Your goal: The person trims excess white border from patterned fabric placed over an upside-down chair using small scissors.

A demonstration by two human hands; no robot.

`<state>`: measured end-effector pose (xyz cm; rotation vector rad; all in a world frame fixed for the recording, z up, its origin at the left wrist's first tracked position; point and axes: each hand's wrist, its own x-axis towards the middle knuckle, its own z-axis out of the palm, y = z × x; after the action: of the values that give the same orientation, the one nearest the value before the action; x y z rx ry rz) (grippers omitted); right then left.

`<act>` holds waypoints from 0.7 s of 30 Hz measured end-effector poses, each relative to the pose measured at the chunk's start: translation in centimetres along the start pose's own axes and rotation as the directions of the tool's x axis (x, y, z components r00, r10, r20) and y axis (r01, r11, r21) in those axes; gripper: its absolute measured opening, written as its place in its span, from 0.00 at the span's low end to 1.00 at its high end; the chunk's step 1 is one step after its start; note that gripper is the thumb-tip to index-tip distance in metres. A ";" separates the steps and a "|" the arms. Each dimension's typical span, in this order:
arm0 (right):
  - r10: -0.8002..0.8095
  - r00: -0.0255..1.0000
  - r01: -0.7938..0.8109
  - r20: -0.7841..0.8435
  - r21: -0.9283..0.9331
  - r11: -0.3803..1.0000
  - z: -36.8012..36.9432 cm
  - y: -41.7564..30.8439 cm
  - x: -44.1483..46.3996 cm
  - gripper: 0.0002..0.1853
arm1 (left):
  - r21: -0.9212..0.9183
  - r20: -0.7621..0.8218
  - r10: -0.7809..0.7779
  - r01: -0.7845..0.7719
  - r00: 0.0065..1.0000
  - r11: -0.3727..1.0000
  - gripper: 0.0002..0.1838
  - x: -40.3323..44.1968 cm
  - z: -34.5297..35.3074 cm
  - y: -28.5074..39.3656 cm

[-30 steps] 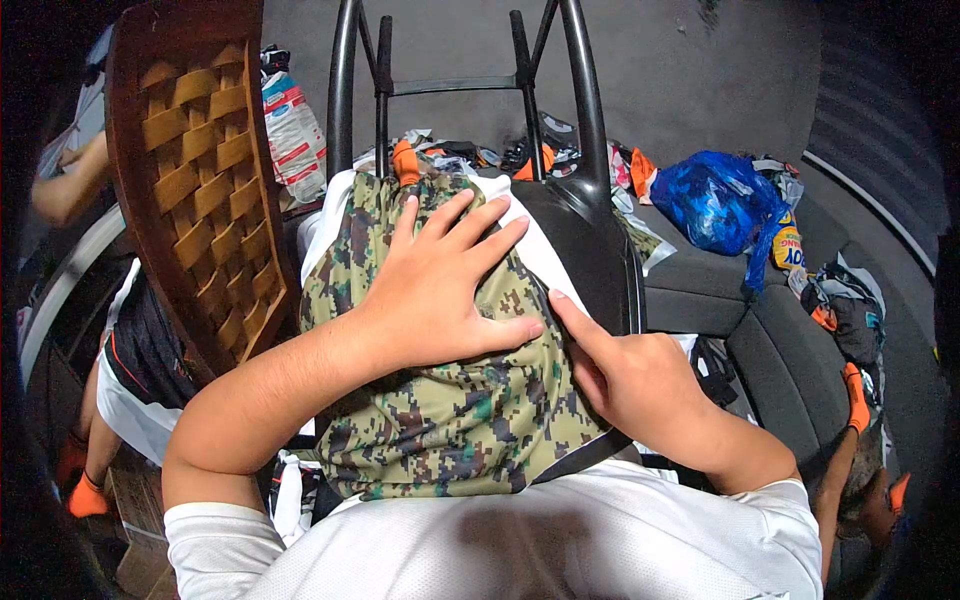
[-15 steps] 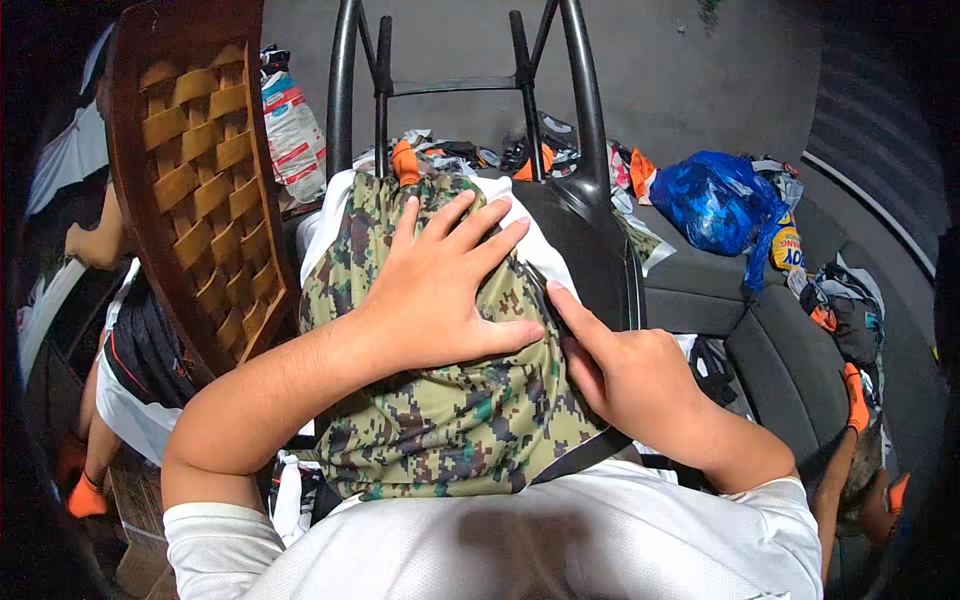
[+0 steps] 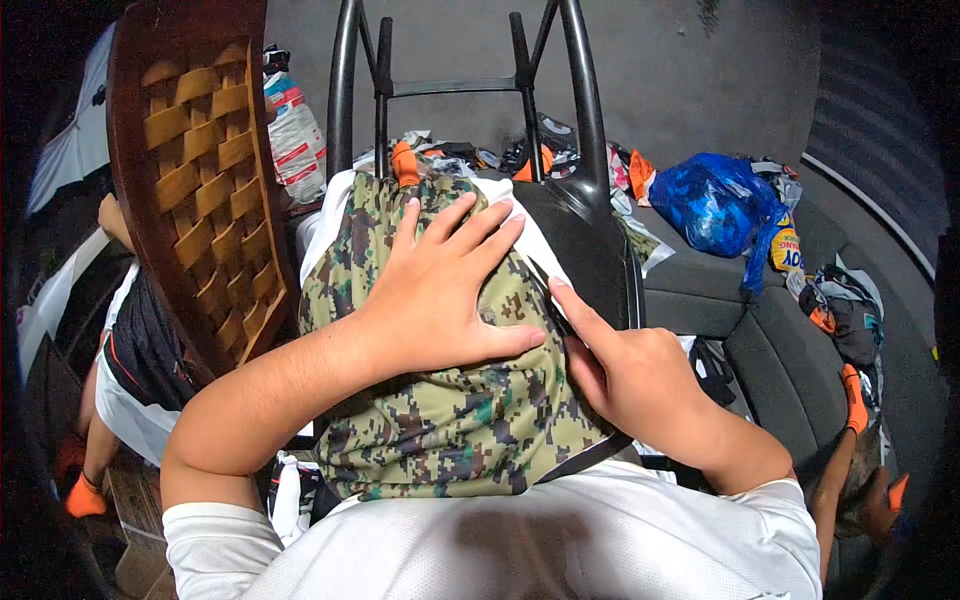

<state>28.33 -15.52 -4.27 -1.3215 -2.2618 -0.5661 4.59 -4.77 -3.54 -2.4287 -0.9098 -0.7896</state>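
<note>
A camouflage-print garment (image 3: 440, 430) with a gathered top edge, possibly shorts, is spread over a black chair seat (image 3: 580, 240) and reaches down to my white shirt. Layered beneath it, white cloth (image 3: 320, 235) shows at both sides. My left hand (image 3: 440, 285) lies flat on the print, fingers spread, thumb pointing right. At the garment's right edge is my right hand (image 3: 630, 365); its index finger is stretched along the dark edge, the thumb apart from it and the other fingers curled underneath. An orange piece (image 3: 404, 163) sticks up at the garment's top.
A wooden chair back with woven strips (image 3: 210, 190) stands close on the left. The black chair frame (image 3: 455, 86) rises ahead. A blue plastic bag (image 3: 715, 205) and loose clothes lie on the grey sofa (image 3: 790, 340) to the right. Another person's hand (image 3: 115, 220) shows at far left.
My hands stay almost in the same places on the camouflage garment, with only tiny shifts. At far left, the other person's hand has moved up slightly.
</note>
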 end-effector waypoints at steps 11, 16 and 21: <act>-0.021 0.999 0.024 0.050 -0.057 0.998 0.0 0.4 0.0 0.38 | -0.001 -0.012 0.003 -0.003 1.000 1.000 0.60 0.1 0.4 0.1; -0.031 0.999 0.034 0.043 -0.075 0.997 0.2 0.4 0.0 0.38 | -0.002 -0.001 0.002 -0.002 1.000 1.000 0.59 0.1 0.1 0.0; 0.008 0.997 -0.002 0.080 -0.066 0.998 -0.2 0.4 -0.2 0.38 | -0.011 -0.048 0.046 -0.046 0.998 0.999 0.55 0.9 -0.6 -1.5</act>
<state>28.77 -15.56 -4.19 -1.4047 -2.3217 -0.6003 3.86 -3.67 -2.25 -2.4216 -0.8303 -0.8351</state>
